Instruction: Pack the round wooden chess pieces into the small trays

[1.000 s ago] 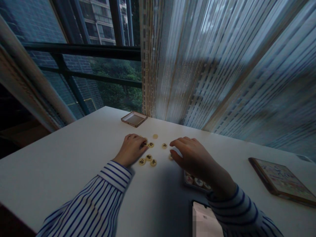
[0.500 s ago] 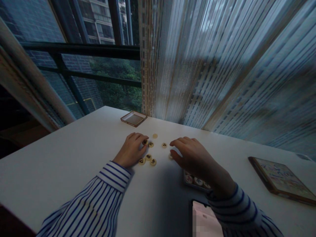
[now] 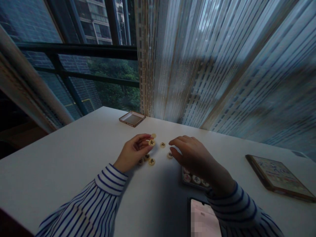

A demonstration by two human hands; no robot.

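Between the thumb and fingers of my left hand [image 3: 134,149] is a round Chinese chess piece [image 3: 151,143] with a dark character on its face. Loose pieces lie on the white table below that hand, among them one piece [image 3: 151,161] at the front, and part of the group is hidden behind my thumb. My right hand [image 3: 189,153] hovers with thumb and fingers apart, holding nothing. Close to its fingertips lie a piece [image 3: 162,144] and another piece [image 3: 170,155]. A blank-looking disc [image 3: 153,135] shows just beyond my left fingers.
Under my right wrist a box of chess pieces [image 3: 187,186] is partly covered. A phone [image 3: 204,217] lies in front of it. An open shallow box lid [image 3: 132,124] sits at the back, and a flat patterned case [image 3: 281,177] at the right. A curtain [image 3: 172,82] hangs behind the table.
My left hand has lifted a chess piece off the table and turned so its face shows. My right hand has barely moved. The view has shifted slightly.
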